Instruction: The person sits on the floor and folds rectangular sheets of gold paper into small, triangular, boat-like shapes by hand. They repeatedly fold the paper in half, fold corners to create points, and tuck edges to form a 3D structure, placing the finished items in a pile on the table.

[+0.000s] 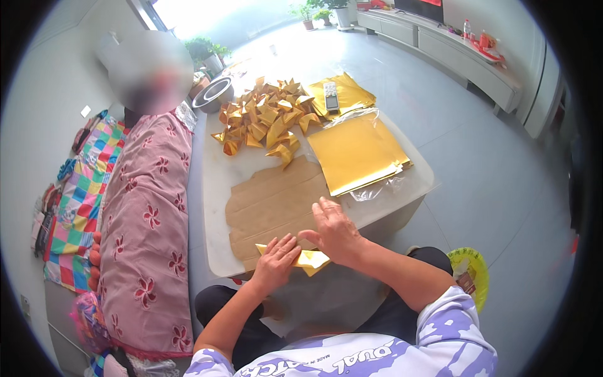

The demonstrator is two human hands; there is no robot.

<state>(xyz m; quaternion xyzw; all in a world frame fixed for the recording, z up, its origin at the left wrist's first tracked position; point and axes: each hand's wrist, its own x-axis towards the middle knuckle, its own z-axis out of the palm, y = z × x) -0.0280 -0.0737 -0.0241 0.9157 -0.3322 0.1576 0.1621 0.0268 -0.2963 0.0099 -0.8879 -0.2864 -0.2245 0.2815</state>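
Observation:
My left hand (pixel 278 261) rests over a partly folded sheet of gold paper (pixel 313 260) and holds it at the near edge of the cardboard. The paper's pale yellow underside shows, and one pointed corner hangs past the table edge. Just beyond the paper's right end, my right hand (pixel 339 233) is raised with thumb and fingers spread, and I see nothing in it. Under the work lies a flattened sheet of brown cardboard (pixel 278 202). To its right is a stack of flat gold paper sheets (pixel 360 153). Folded gold paper pieces (pixel 268 115) are heaped farther back.
The pale table (pixel 216 198) has rounded corners. A remote control (pixel 331 98) lies on more gold sheets (pixel 358 92) at the back. Near the far left corner stands a metal basin (pixel 214 94). A cloth-covered sofa (pixel 146 226) runs along the left. A yellow basin (pixel 480 282) sits right of my knee.

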